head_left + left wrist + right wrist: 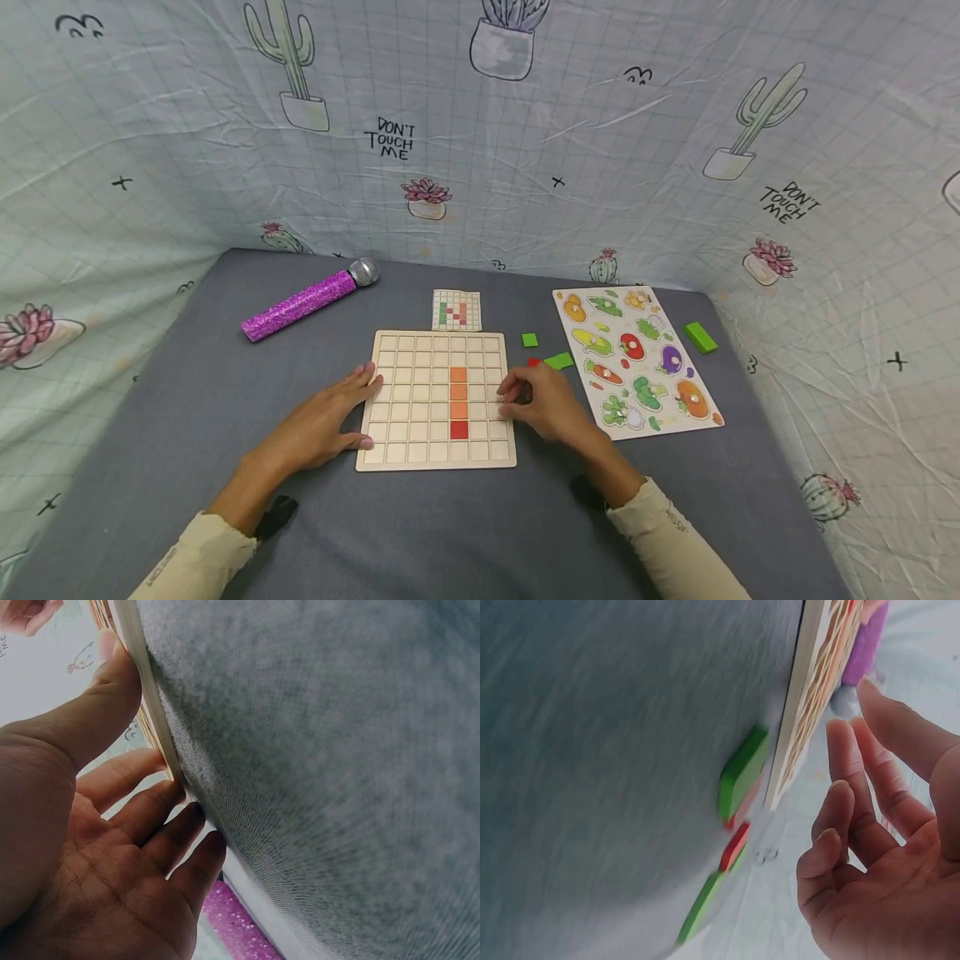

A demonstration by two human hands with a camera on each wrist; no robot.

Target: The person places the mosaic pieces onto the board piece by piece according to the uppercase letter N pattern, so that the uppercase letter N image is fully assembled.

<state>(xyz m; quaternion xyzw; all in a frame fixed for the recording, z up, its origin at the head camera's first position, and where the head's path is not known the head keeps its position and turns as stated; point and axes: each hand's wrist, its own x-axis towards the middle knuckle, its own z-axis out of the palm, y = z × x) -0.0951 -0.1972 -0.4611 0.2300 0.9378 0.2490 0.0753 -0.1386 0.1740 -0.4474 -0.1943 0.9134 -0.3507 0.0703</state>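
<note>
A wooden grid board (420,400) lies flat, with a column of three orange tiles (458,392) and one red tile (459,430) in its cells. Along its left edge rests my left hand (322,425), thumb and fingertips touching the rim; in the left wrist view the fingers (142,810) are fairly straight. My right hand (551,404) hovers at the board's right edge. Its thumb and bent fingers stand apart with nothing between them in the right wrist view. Near it are green tiles (530,340) and a red tile (533,362), partly hidden by that hand.
Behind the board lies a small pattern card (457,310). A vegetable puzzle board (615,392) is to the right, with a green block (701,337) beyond it. A glittery purple microphone (307,304) lies at the back left. Printed cloth surrounds the grey table (450,533).
</note>
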